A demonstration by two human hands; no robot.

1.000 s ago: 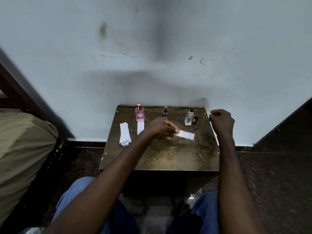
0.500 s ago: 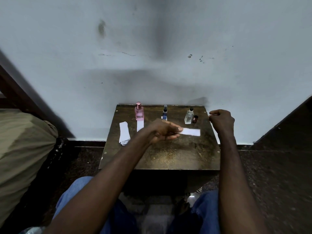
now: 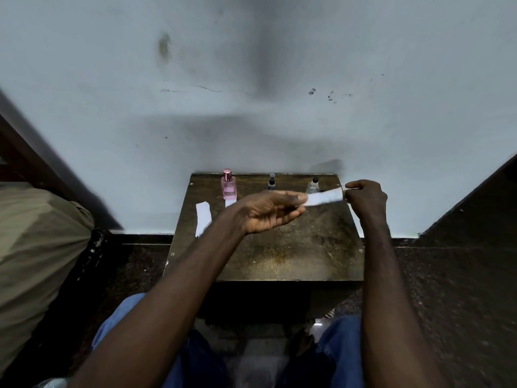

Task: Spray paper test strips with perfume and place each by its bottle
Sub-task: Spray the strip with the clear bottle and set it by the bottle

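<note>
My left hand (image 3: 268,212) pinches a white paper strip (image 3: 324,198) by its left end and holds it level above the back right of the small brown table (image 3: 293,247). My right hand (image 3: 367,195) is a closed fist at the strip's right end; I cannot tell whether it grips the strip. Three bottles stand along the wall: a pink bottle (image 3: 228,186), a small dark bottle (image 3: 271,182) and a clear bottle (image 3: 313,185), partly hidden behind the strip. Another strip (image 3: 230,203) lies in front of the pink bottle. A pile of unused strips (image 3: 202,218) lies left.
The table stands against a white wall (image 3: 251,107). Beige fabric (image 3: 36,247) bulges at the left, beside a dark wooden frame. My knees in blue jeans (image 3: 335,340) are below the table's front edge. Dark floor lies on both sides.
My left hand has carried the strip up and to the right, from mid-table to the right fist. The right hand has barely moved.
</note>
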